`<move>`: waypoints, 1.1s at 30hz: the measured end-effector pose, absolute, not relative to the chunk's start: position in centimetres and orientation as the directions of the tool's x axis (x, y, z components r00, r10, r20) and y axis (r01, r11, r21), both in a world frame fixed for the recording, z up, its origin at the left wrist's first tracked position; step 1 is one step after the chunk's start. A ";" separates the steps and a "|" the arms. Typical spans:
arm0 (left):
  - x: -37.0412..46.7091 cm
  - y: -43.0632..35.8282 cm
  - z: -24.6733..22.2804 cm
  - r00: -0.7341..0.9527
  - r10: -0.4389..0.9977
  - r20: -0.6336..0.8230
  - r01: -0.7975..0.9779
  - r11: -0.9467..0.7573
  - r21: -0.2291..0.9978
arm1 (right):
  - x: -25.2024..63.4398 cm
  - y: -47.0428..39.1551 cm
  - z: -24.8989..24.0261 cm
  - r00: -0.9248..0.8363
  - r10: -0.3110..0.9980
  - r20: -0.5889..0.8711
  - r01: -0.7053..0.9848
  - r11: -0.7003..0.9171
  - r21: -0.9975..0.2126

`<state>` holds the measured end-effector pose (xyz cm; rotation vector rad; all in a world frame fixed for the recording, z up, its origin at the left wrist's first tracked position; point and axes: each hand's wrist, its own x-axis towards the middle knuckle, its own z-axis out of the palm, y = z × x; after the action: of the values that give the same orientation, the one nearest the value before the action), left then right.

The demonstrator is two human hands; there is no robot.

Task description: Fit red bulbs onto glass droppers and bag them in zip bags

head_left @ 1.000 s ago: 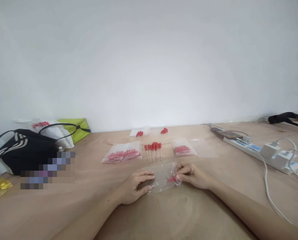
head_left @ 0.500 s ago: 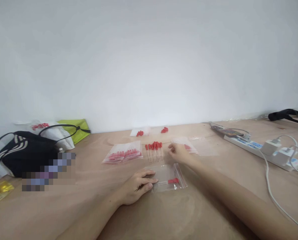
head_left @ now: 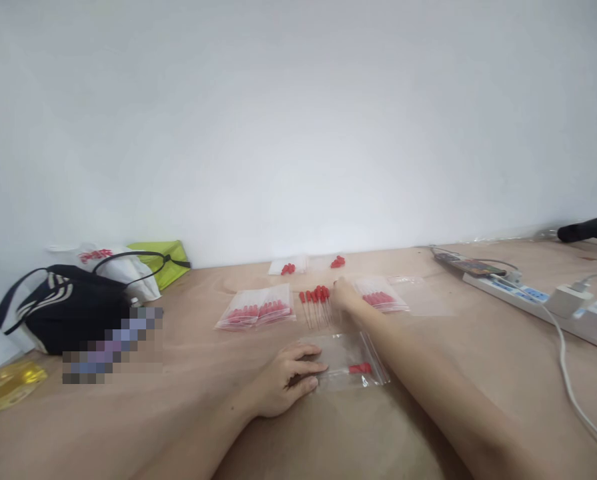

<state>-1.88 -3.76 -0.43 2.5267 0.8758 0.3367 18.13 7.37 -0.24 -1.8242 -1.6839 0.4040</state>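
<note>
While left hand (head_left: pixel 283 383) pins clear bag (head_left: pixel 351 360) flat w/ spread fingers, right hand (head_left: pixel 345 297) reaches red-capped pins (head_left: pixel 315 303); fingers' state can't be told.

Red everywhere on this pale tan wooden table (head_left: pixel 478 360)! The loose pins (head_left: pixel 316 301) carry bright red heads on pale thin shafts. The clear zip bag (head_left: pixel 351 360) shows one red piece inside. The filled bags on the left (head_left: pixel 257 311) and the filled bag on the right (head_left: pixel 381 297) glow pinkish red through see-through plastic. Two small red clusters (head_left: pixel 337 262) sit at the back. The handbag (head_left: pixel 61 308) is black with white stripes, the pouch (head_left: pixel 164 259) lime green, the plastic sack (head_left: pixel 109 265) white with red lettering. The power strip (head_left: pixel 528 297) is white with blue marks, the wall (head_left: pixel 298 120) plain white.
</note>
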 end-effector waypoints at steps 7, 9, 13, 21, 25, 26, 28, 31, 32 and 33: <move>-1.9 -3.9 -0.2 0.756 0.650 0.077 0.537 -0.683 0.495 | 24.4 0.4 -0.4 0.264 0.889 0.374 0.387 0.258 -0.885; -1.9 -4.0 0.0 0.755 0.653 0.060 0.548 -0.679 0.489 | 25.9 -1.7 -1.4 0.350 0.885 0.307 0.230 0.236 -0.944; -1.8 -3.8 0.0 0.764 0.644 0.043 0.554 -0.688 0.470 | 26.5 -4.2 -3.1 0.382 0.902 0.200 0.033 0.203 -0.979; -1.7 -3.7 -0.4 0.770 0.636 0.053 0.559 -0.712 0.426 | 24.8 -4.6 -3.6 0.238 0.971 0.036 -0.214 0.089 -0.973; -1.7 -3.9 -0.1 0.763 0.642 0.069 0.558 -0.709 0.430 | 25.0 -5.4 -3.2 0.031 0.999 0.024 -0.170 0.029 -0.985; -1.7 -4.0 -0.1 0.761 0.645 0.072 0.559 -0.708 0.432 | 25.1 -5.6 -3.1 -0.016 1.000 0.024 -0.108 0.022 -0.994; -1.7 -4.0 -0.1 0.758 0.648 0.074 0.561 -0.706 0.432 | 25.0 -5.9 -2.9 -0.080 0.996 0.028 0.020 0.030 -0.999; -1.6 -4.0 -0.2 0.757 0.649 0.072 0.564 -0.706 0.429 | 24.7 -5.9 -2.9 -0.129 0.991 0.035 0.144 0.054 -0.988; -1.6 -3.9 -0.2 0.756 0.650 0.071 0.566 -0.705 0.427 | 24.6 -5.8 -3.0 -0.139 0.990 0.028 0.172 0.052 -0.984; -1.6 -3.9 -0.3 0.756 0.651 0.072 0.567 -0.706 0.424 | 24.4 -5.7 -3.1 -0.143 0.990 0.017 0.197 0.046 -0.979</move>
<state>-1.61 -3.90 -0.26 2.5749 0.9323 0.3057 24.38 -5.73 -3.11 -1.2620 -1.4785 1.1869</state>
